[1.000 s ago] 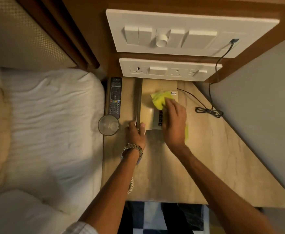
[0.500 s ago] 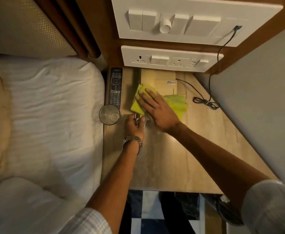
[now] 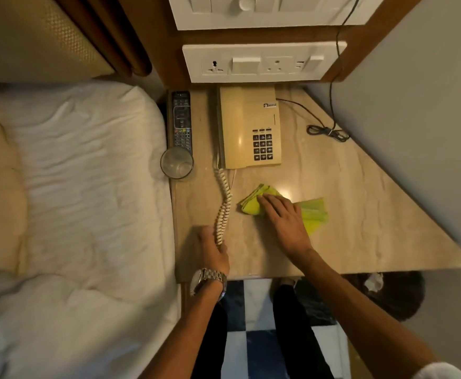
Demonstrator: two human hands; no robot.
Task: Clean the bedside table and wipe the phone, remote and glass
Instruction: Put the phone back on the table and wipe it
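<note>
A beige desk phone (image 3: 248, 127) stands at the back of the marble bedside table (image 3: 360, 214). Its coiled cord (image 3: 223, 206) runs forward from the phone's front left corner into my left hand (image 3: 212, 253), which grips the cord's near end by the table's front left edge. What else that hand holds is hidden. My right hand (image 3: 284, 217) presses flat on a yellow-green cloth (image 3: 312, 212) on the table in front of the phone. A black remote (image 3: 181, 119) lies along the left edge, with an empty glass (image 3: 176, 162) just in front of it.
The bed's white mattress (image 3: 73, 187) borders the table on the left. Socket and switch panels (image 3: 262, 62) cover the wall behind the phone. A black cable (image 3: 327, 129) lies bundled at the back right near the grey wall. My legs stand at the table's front edge.
My right hand slid the cloth off the phone onto the table in front of it. My left hand drew back from the phone's side to the front edge, cord stretched out.
</note>
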